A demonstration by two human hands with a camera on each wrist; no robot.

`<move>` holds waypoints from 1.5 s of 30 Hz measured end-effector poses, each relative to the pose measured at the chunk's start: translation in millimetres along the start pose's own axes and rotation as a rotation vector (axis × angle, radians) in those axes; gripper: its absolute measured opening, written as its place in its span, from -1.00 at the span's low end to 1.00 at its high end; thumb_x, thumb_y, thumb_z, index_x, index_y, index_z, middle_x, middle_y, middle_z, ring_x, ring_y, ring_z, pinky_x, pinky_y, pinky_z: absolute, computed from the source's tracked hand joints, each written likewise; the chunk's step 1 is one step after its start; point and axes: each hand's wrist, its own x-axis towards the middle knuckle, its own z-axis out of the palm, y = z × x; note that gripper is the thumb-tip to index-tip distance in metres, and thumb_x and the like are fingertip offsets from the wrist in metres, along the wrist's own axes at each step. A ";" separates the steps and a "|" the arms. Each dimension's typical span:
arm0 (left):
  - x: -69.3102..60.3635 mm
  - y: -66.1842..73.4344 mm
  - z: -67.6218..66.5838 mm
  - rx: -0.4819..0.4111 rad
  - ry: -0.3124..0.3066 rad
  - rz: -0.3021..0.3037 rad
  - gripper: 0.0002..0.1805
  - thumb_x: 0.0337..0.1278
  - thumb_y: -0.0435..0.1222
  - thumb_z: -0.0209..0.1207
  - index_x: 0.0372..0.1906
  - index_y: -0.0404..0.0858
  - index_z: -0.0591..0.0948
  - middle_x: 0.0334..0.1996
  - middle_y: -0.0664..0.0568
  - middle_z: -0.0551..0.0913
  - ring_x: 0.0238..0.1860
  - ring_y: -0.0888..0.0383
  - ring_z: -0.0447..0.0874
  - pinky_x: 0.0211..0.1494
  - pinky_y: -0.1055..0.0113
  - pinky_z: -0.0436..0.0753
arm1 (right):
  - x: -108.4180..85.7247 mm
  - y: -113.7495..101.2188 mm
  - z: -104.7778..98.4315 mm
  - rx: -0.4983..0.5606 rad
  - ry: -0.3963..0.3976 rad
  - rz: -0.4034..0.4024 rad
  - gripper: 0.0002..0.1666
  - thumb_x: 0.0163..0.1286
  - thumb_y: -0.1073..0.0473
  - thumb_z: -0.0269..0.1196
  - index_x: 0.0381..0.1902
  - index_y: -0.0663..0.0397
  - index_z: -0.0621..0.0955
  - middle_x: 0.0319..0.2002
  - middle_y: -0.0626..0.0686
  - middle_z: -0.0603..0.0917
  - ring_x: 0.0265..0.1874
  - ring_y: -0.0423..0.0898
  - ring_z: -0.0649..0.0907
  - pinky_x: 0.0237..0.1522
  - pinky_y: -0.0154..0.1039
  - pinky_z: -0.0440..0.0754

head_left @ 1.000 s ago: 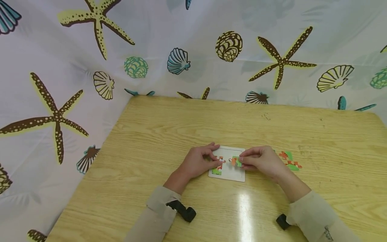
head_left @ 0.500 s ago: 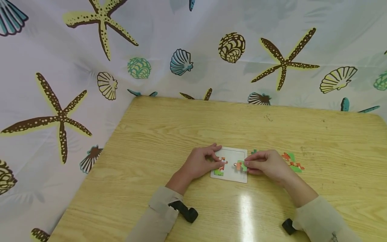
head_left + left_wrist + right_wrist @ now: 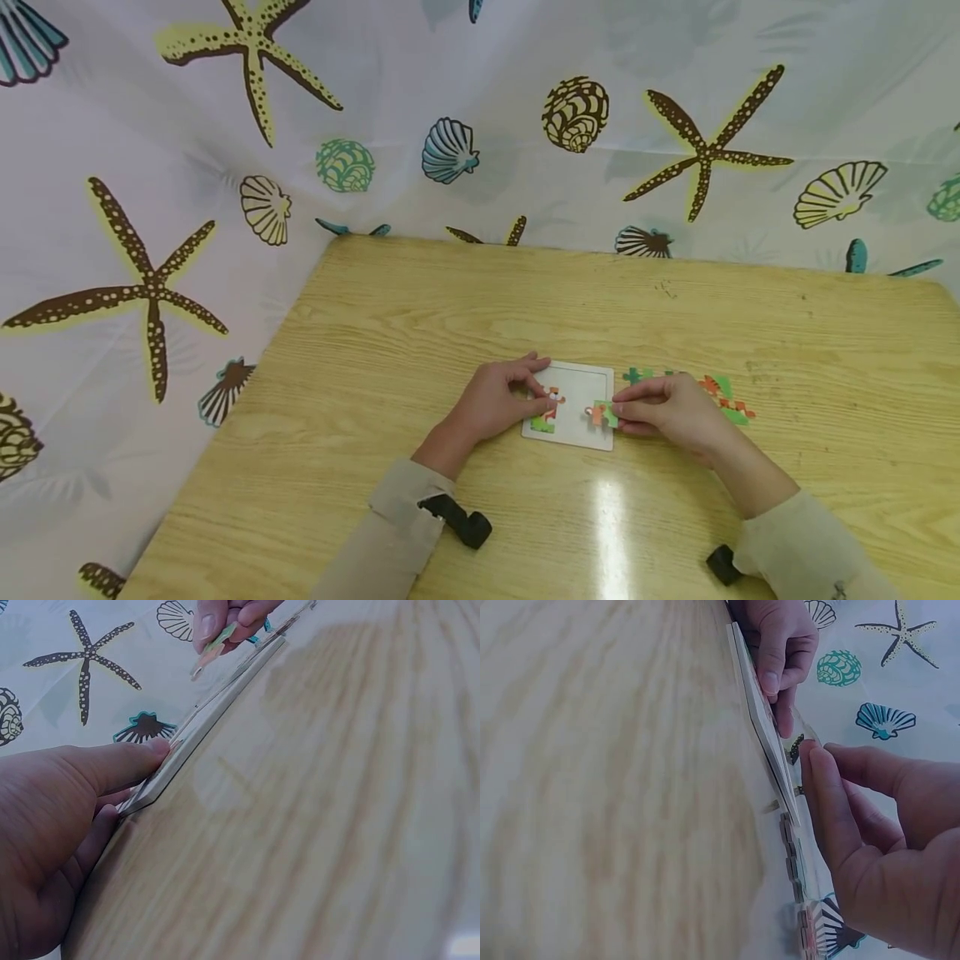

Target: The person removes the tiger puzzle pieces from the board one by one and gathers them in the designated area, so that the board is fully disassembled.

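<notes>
A square white puzzle tray [image 3: 576,383] lies on the table, with orange, white and green jigsaw pieces [image 3: 543,424] in its left part. My left hand [image 3: 491,402] grips the tray's left side; its thumb rests on top in the left wrist view, with other fingers at the edge. Between thumb and fingertips, my right hand [image 3: 678,412] pinches an orange and green jigsaw piece [image 3: 602,414]. That piece [image 3: 215,649] is raised above the tray and tilted in the left wrist view. In the right wrist view, the right hand's fingers [image 3: 832,802] mostly hide it.
Right of the tray lie loose jigsaw pieces, green ones [image 3: 634,377] at the back and orange and green ones [image 3: 737,412] partly behind the right hand. A wood-grain table [image 3: 405,317] extends around. A curtain [image 3: 510,108] printed with shells and starfish hangs behind and at left.
My right hand has drawn a little to the right and toward me with the jigsaw piece, uncovering more green loose pieces. My left hand keeps its place on the tray.
</notes>
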 end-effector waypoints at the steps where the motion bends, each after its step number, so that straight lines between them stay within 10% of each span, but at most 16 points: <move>1: 0.1 -0.5 0.3 0.002 0.000 -0.003 -0.88 0.01 -0.22 0.49 -0.44 -0.12 0.75 0.28 0.13 0.60 0.49 0.16 0.32 0.53 0.18 0.31 | -0.3 1.0 -0.5 -0.001 0.002 0.003 -0.64 0.36 0.33 0.31 0.03 0.50 0.62 -0.20 0.04 0.78 -0.26 -0.14 0.79 -0.13 -0.24 0.76; 45: -2.7 -7.7 -4.1 0.060 -0.121 0.070 -0.88 0.12 -0.18 0.43 -0.34 -0.04 0.68 0.41 0.15 0.47 0.56 0.17 0.16 0.57 0.18 0.24 | -21.0 19.9 -25.3 -0.043 -0.029 0.008 -0.62 0.38 0.33 0.29 0.07 0.52 0.59 -0.11 0.10 0.78 -0.21 -0.15 0.78 -0.11 -0.22 0.76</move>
